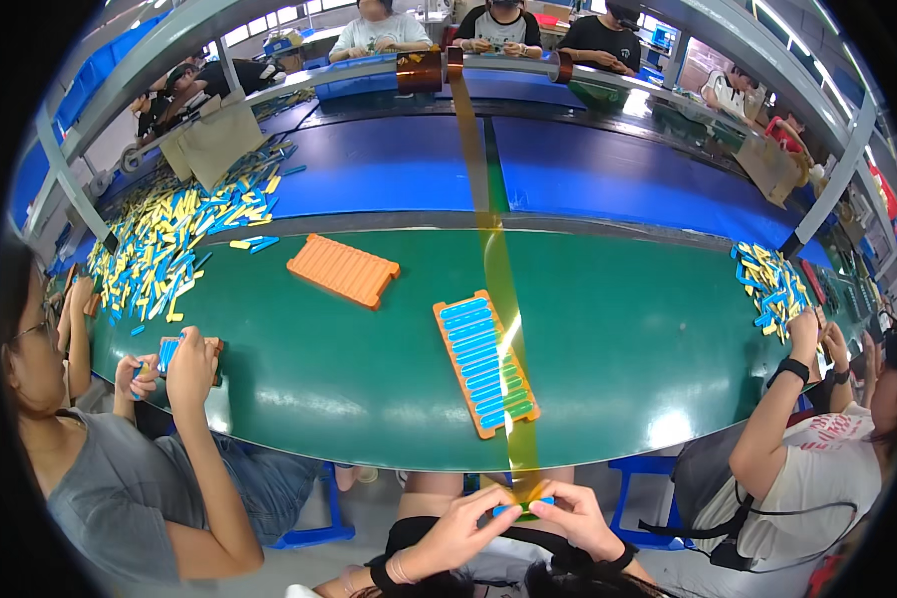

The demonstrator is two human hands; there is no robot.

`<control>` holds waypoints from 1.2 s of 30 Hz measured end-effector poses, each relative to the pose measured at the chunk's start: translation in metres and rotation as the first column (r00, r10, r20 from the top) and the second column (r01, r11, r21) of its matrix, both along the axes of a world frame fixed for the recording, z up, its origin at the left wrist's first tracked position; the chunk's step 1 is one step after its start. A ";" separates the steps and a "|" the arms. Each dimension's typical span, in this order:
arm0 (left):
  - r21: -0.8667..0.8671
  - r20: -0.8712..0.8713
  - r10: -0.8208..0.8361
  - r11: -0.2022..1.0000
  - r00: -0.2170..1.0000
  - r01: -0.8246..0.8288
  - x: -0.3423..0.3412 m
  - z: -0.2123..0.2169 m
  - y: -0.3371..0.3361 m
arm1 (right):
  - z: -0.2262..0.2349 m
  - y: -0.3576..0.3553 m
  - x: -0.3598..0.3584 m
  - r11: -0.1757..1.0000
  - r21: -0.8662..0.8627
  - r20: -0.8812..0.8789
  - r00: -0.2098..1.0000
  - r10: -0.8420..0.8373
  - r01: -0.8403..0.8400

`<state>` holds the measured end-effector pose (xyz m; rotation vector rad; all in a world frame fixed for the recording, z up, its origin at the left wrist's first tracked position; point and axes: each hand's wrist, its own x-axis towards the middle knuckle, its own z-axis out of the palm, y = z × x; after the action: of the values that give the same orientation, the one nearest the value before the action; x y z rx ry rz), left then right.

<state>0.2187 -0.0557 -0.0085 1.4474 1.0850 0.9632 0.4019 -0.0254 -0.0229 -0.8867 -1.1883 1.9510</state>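
Observation:
A small blue stick-like piece lies between my hands just off the table's near edge, mostly covered by fingers. My left hand pinches its left end, and my right hand pinches the right end. An amber see-through tape runs from a roll overhead down to my fingertips, where it meets the piece. Beyond my hands an orange ribbed tray holds a row of blue pieces; the tape passes over its right side. Whether the tape is stuck to the held piece cannot be seen.
Another orange ribbed tray sits further left with bare grooves. Blue and yellow pieces are heaped at left and at right. Co-workers sit close on both sides. A metal rail crosses above the blue belt.

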 end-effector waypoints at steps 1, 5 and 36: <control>0.077 -0.044 0.006 0.997 0.999 -0.002 -0.003 0.005 0.008 | 0.001 0.002 0.004 1.000 -0.006 0.008 1.000 -0.007 0.007; 0.546 -0.529 0.632 0.764 0.566 -0.344 -0.001 0.004 0.041 | 0.013 0.006 0.007 0.985 0.170 0.131 0.991 -0.030 0.007; 0.432 -0.708 0.417 0.894 0.570 -0.117 0.004 -0.015 0.009 | -0.001 0.001 -0.020 0.911 -0.119 0.214 0.906 -0.366 0.396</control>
<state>0.2224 -0.0466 -0.0231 2.1425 1.9173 0.7218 0.3822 -0.0243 -0.0242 -1.3064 -0.8806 1.6828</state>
